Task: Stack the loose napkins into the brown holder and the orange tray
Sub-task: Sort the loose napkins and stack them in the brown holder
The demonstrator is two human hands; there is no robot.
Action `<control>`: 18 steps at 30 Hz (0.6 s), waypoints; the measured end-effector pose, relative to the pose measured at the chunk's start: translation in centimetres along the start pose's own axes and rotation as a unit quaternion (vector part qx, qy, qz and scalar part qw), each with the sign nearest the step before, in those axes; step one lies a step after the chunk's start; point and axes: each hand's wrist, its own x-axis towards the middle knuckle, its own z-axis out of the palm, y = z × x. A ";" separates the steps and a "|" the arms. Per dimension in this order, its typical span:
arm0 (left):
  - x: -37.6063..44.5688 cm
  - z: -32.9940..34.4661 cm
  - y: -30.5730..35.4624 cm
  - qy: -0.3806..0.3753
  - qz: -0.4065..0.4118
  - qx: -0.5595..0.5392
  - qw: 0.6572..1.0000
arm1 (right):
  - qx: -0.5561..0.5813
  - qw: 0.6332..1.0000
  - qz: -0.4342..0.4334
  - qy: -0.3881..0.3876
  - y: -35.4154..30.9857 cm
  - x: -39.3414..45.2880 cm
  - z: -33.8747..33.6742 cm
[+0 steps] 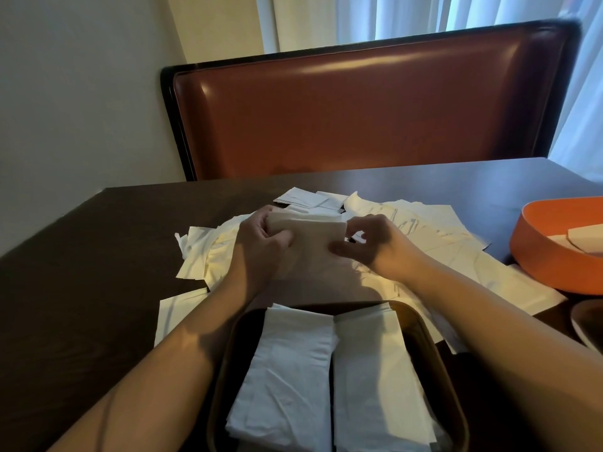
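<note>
While both hands hold one small bundle of napkins (310, 238) just above the loose pile (424, 230) on the surface (81, 256), the step in hand looks like squaring it up before stowing. Left hand (261, 243) grips its left edge, fingers curled; right hand (368, 244) pinches the right edge, forearms reaching over the brown holder (434, 347), which carries two stacks. Next move, likely: carry the bundle to that holder or the orange tray (535, 243) at right, edges kept aligned.

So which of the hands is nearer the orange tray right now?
Right. The right hand pinches the folded napkin's right edge, on the side towards the orange tray; the left hand grips its far edge.
</note>
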 end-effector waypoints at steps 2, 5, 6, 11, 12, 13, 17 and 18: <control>0.0 0.1 0.1 -0.010 -0.004 0.002 1.000 | -0.002 1.000 0.005 -0.008 0.4 0.1 -0.3; 0.0 0.1 0.2 -0.041 -0.020 0.014 0.999 | -0.010 1.000 -0.012 -0.018 0.5 0.0 -0.4; 0.1 0.1 0.0 -0.054 -0.020 0.020 0.998 | -0.016 1.000 -0.011 -0.021 0.7 0.0 -0.2; 0.2 0.3 0.0 -0.034 -0.022 -0.004 0.999 | 0.075 0.997 0.001 0.015 0.1 0.0 0.3; 0.2 0.2 0.2 -0.026 -0.045 -0.033 0.998 | 0.105 0.994 0.009 0.035 -0.1 0.1 0.1; 0.2 0.2 0.5 -0.025 -0.074 -0.070 0.994 | 0.147 0.987 0.020 0.055 -0.3 0.1 -0.1; -0.3 0.3 1.3 -0.115 -0.157 -0.212 0.958 | 0.248 0.962 0.048 0.108 -1.0 0.2 -0.8; -0.5 0.2 1.8 -0.138 -0.173 -0.235 0.947 | 0.257 0.959 0.047 0.112 -1.1 0.1 -0.9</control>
